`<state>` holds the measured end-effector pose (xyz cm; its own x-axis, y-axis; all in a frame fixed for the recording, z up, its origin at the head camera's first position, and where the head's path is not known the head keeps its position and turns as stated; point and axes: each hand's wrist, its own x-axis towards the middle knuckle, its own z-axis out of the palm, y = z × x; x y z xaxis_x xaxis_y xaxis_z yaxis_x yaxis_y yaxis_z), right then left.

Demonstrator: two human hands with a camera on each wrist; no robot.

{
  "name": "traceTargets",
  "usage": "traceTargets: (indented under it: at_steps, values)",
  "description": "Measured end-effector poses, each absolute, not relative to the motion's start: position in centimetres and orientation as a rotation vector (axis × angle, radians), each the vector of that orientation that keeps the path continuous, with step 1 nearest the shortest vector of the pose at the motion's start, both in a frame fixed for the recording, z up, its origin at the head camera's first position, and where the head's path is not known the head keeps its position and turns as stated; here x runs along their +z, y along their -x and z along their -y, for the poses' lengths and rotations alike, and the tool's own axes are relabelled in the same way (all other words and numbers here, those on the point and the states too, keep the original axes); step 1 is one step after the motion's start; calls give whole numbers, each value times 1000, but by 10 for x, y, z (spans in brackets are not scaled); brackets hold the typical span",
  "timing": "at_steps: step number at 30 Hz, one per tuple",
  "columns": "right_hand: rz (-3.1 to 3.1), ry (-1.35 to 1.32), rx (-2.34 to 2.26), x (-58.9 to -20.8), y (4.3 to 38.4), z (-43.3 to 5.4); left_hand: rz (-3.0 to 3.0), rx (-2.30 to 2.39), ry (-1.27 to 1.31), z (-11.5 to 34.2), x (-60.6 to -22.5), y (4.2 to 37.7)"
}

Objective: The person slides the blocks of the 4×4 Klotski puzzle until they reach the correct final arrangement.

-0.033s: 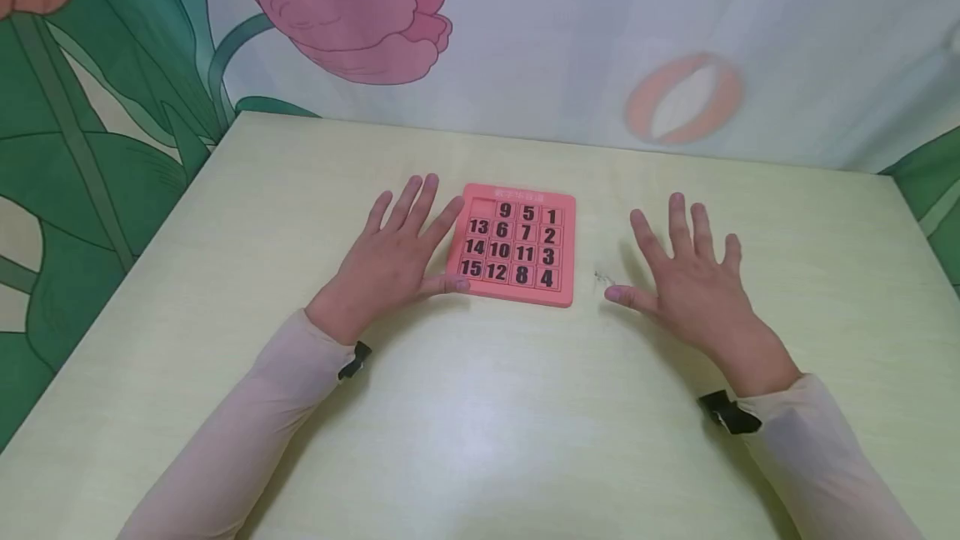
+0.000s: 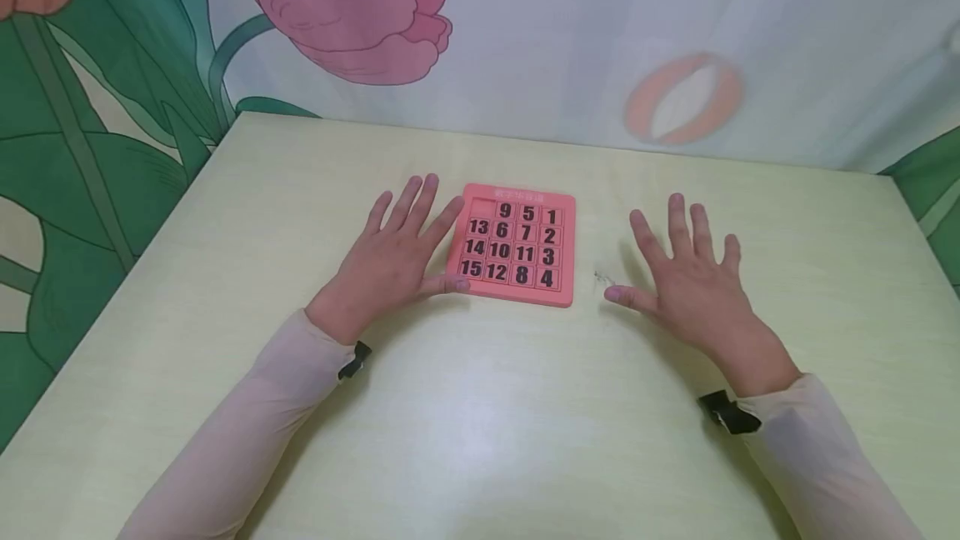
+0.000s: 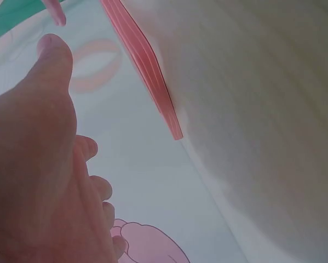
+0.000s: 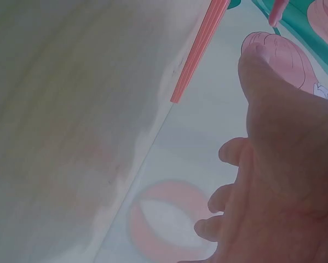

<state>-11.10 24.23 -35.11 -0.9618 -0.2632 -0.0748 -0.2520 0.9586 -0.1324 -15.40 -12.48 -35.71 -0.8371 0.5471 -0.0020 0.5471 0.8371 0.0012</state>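
One number puzzle (image 2: 512,244), heading (image 2: 519,195) blurry

The left hand (image 2: 392,261) splays toward one o'clock, thumb (image 2: 445,285) at three; the right hand (image 2: 699,292) splays toward eleven, thumb (image 2: 634,298) at nine

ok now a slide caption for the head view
Left hand and right hand spread on either side of a number puzzle, its top-left slot empty.

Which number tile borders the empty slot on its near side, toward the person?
The 13 tile, leftmost in the second row of the pink sliding puzzle. Only the 9 tile also borders the empty slot, but from the right.
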Motion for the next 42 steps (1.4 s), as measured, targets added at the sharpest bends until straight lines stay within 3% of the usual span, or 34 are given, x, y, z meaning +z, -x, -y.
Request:
traceTargets:
  at_steps: [15, 25, 42]
  values:
    - [-2988, 391, -223, -351, 112, -244, -2931, 192, -849, 123, -359, 159]
    - [-2844, 347, -361, -349, 115, -248, -2642, 796, -732, 108, -382, 163]
    - [-2661, 418, -652, -351, 142, -230, -2480, 819, -611, 120, -382, 209]
